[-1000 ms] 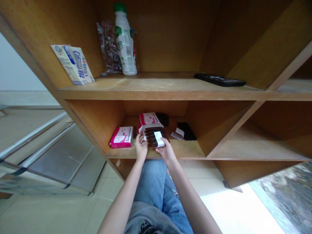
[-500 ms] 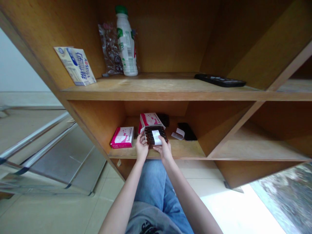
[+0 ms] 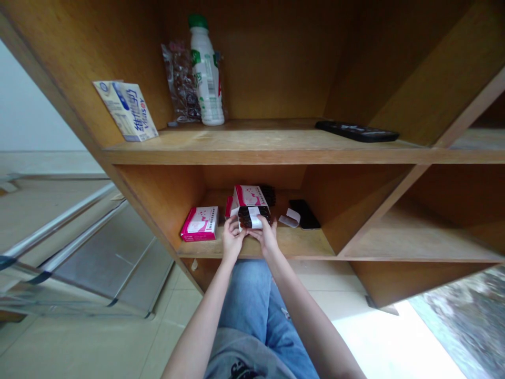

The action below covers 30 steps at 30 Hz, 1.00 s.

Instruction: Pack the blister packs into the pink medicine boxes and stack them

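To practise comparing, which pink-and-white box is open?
The open box is just beyond the hands, a white-banded brown bundle at its mouth; the leftmost box looks closed.

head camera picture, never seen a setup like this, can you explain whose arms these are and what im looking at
There is no machine here: these are a person's own bare arms, seen by a camera worn on their head, looking forward and down into a wooden shelf unit.

The right hand holds a brown pack with a white band, at the open end of a pink box. The left hand is at the pack's left side; whether it grips the pack or box is unclear.

On the lower shelf are also a second pink box, white paper and a flat black thing. Above stand a drink carton and a bottle.
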Available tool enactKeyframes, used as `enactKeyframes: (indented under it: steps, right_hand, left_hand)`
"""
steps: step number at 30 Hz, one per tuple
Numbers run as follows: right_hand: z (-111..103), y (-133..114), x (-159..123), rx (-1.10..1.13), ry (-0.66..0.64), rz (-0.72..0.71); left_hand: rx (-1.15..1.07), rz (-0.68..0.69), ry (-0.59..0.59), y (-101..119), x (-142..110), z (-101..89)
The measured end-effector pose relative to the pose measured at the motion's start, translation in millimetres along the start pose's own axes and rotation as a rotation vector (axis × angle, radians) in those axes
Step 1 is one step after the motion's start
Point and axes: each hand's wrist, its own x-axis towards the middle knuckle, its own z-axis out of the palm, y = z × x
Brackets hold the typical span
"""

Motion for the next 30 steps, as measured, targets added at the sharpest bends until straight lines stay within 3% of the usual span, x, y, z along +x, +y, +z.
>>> enactKeyframes:
  steps: [7,14,18,22,27,30]
  right_hand:
    - [2,1,0,-0.013,-0.005,0.003]
    - [1,0,-1,-0.060,-0.041,0.006]
    - [-3,0,1,-0.066,-0.035,-0.002]
    - [-11,8,2,-0.083,-0.027,-0.065]
    - [-20,14,-4,-0.082,-0.092,-0.166]
    - [-24,14,-5,-0.044,-0.138,-0.183]
  left_hand:
    - [0.010,-0.034,0.014,2,-2,-0.6]
    - [0.055,-0.195,0.178,21,-2,14.9]
    - [0.096,-0.242,0.141,35,8,22.3]
    - [0.156,-0.294,0.077,34,16,20.3]
    - [0.084,-0.157,0.002,29,10,17.5]
    - [0.072,-0.105,0.022,30,6,18.1]
